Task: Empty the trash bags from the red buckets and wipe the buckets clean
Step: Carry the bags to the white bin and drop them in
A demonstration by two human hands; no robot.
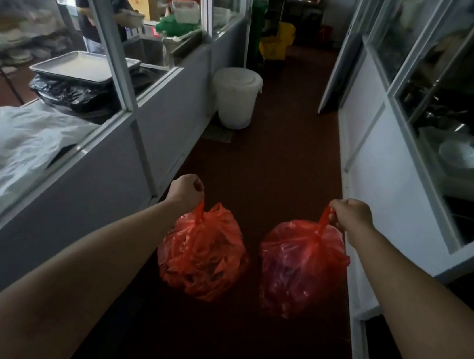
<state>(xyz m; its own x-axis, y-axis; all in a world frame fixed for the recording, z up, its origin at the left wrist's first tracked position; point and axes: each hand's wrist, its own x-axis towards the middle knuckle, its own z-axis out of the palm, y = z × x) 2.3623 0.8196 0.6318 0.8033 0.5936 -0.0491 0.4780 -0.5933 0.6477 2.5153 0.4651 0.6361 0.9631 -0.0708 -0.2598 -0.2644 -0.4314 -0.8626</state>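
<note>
Two full red trash bags, left bag (203, 253) and right bag (302, 269), are tied at the top and hang side by side over the dark floor (279, 142). Left hand (186, 190) is fisted round its bag's knot, right hand (351, 214) likewise. Bags look already out of the buckets; no red bucket clearly in view, so dumping and wiping are judged left to do. Corridor is narrow: grey partition (152, 126) just beside left bag, white partition (388, 169) near right bag. Ahead, white lidded tub (236, 98) hugs the left wall, yellow mop bucket (278, 40) farther on; open lane runs centre-right.
</note>
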